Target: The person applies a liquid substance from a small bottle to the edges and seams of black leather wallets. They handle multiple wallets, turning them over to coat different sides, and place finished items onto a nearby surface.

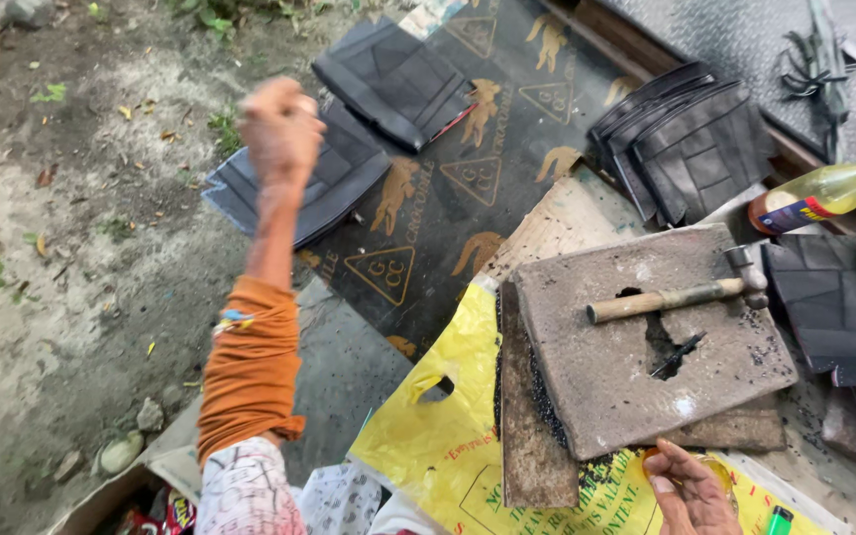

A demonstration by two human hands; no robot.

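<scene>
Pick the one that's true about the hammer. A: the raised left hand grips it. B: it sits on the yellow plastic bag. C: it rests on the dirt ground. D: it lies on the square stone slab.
D: the hammer lies flat on the square stone slab, wooden handle pointing left, with neither hand touching it.

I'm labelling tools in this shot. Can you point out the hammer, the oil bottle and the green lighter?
hammer [661, 299]: head view, middle of its wooden handle.
oil bottle [829, 193]: head view, the clear body holding yellow liquid.
green lighter [780, 519]: head view, its upper body at the bottom edge.
</scene>
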